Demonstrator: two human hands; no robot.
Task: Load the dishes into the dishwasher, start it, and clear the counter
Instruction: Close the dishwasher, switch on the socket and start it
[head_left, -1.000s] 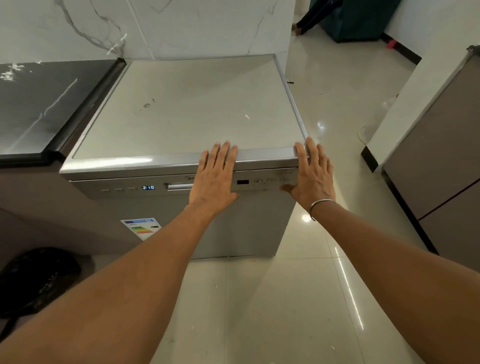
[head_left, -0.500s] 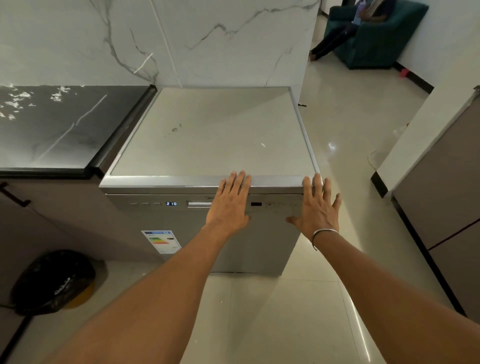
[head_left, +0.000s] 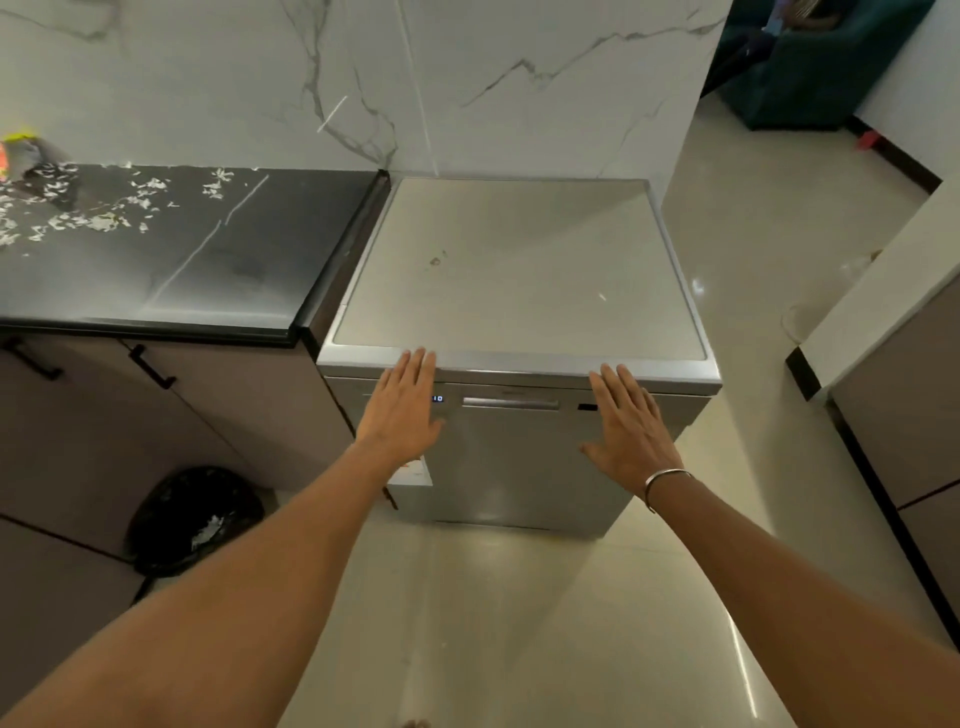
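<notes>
Pressing both hands flat against the shut door of the dishwasher (head_left: 519, 457).

The left hand (head_left: 405, 410) is lying spread and empty beside the lit display (head_left: 438, 398); the right hand (head_left: 628, 421), also splayed and holding nothing, is sitting past the handle (head_left: 510, 403). The dishwasher is standing just beside the dark worktop (head_left: 171, 260), which is carrying white scraps (head_left: 93, 208).

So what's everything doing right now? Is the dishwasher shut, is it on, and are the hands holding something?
Dishwasher: door shut.
Display: lit, digits partly hidden by the left hand.
Left hand: open, flat against the door front, holding nothing.
Right hand: open, flat against the door front, holding nothing.
Counter: scattered with white scraps.
Cabinet doors: shut.
Black bin bag: open at the top, white scraps inside.
</notes>
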